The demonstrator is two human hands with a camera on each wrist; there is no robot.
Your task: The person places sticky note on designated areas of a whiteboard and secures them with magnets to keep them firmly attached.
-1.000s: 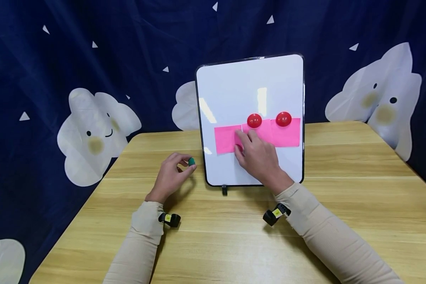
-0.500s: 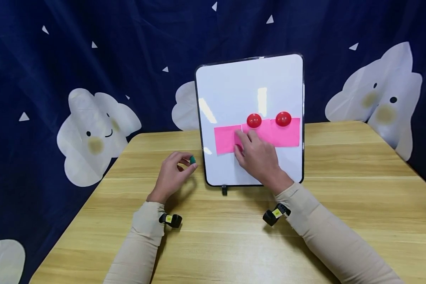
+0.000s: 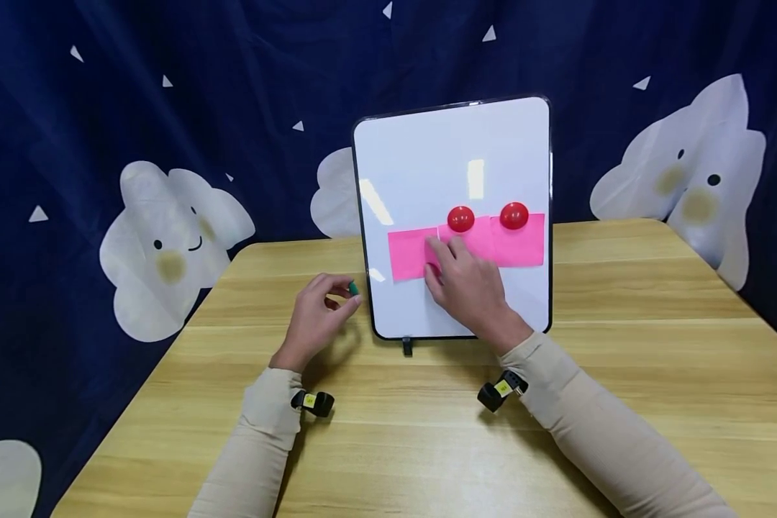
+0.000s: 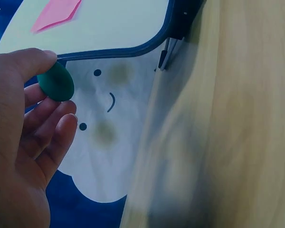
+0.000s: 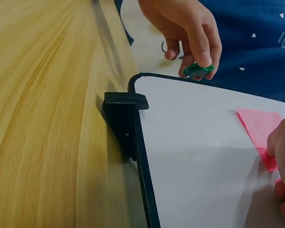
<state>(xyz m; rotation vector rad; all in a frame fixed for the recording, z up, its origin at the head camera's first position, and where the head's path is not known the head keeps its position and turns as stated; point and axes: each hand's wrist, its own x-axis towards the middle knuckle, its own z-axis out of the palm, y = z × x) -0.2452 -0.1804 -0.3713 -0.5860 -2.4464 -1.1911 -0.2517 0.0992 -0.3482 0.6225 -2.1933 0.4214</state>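
Between the thumb and fingers of my left hand (image 3: pixel 314 316) is a green round magnet (image 4: pixel 56 81), held just off the left edge of the whiteboard (image 3: pixel 440 162). My right hand (image 3: pixel 469 288) rests its fingertips on the leftmost pink sticky note (image 3: pixel 406 253), near that note's right edge, against the board. Two more pink notes sit to its right, a middle one (image 3: pixel 482 234) and a right one (image 3: pixel 521 248). A red round magnet (image 3: pixel 461 219) lies over the middle note's top edge, and another red magnet (image 3: pixel 514 215) over the right note's.
The whiteboard stands tilted on the wooden table (image 3: pixel 388 446), with a black foot (image 3: pixel 407 347) at its lower edge. Behind it hangs a dark blue curtain (image 3: pixel 265 65) printed with white clouds. A black wrist camera (image 3: pixel 314 403) is strapped to the left sleeve.
My left hand has moved slightly right and up towards the board, and the green magnet has turned in its fingers. The right hand stays in place on the note.
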